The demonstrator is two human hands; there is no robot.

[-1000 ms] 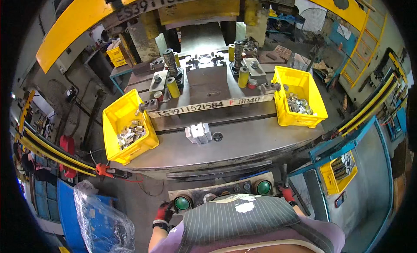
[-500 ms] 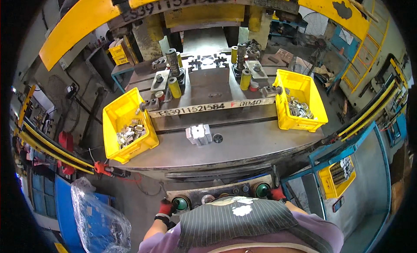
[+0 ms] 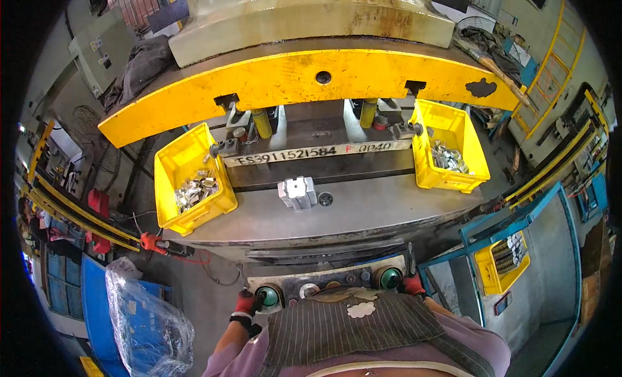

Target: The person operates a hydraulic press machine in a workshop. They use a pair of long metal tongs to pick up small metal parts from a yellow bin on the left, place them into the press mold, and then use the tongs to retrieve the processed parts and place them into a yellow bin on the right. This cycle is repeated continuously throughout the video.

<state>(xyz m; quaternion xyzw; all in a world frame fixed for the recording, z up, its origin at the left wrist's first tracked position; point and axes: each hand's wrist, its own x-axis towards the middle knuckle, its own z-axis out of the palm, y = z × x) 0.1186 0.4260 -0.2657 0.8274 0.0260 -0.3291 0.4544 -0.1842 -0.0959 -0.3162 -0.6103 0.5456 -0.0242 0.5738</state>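
Observation:
My left hand [image 3: 246, 304], in a red and black glove, is at the left green push button [image 3: 267, 297] of a control panel [image 3: 311, 283]. At the right green push button [image 3: 390, 278] is my right hand [image 3: 412, 286], gloved the same way. The fingers of both are too small and partly hidden to read. Beyond the panel, a small stack of silver metal parts [image 3: 297, 193] stands on the press table [image 3: 369, 205]. The yellow press ram [image 3: 278, 79] hangs low over the die [image 3: 311, 134], hiding its far part.
Yellow bins with loose metal pieces stand at the table's left [image 3: 170, 182] and right [image 3: 424, 163]. A third yellow bin [image 3: 494, 276] sits on a blue-framed stand at right, a phone [image 3: 503, 304] beside it. Clear plastic wrap [image 3: 146, 325] drapes a blue box at left.
The yellow ram has come down over the die and covers the guide posts and the far tooling. Both my hands stay at the green buttons. The stack and bins have not moved.

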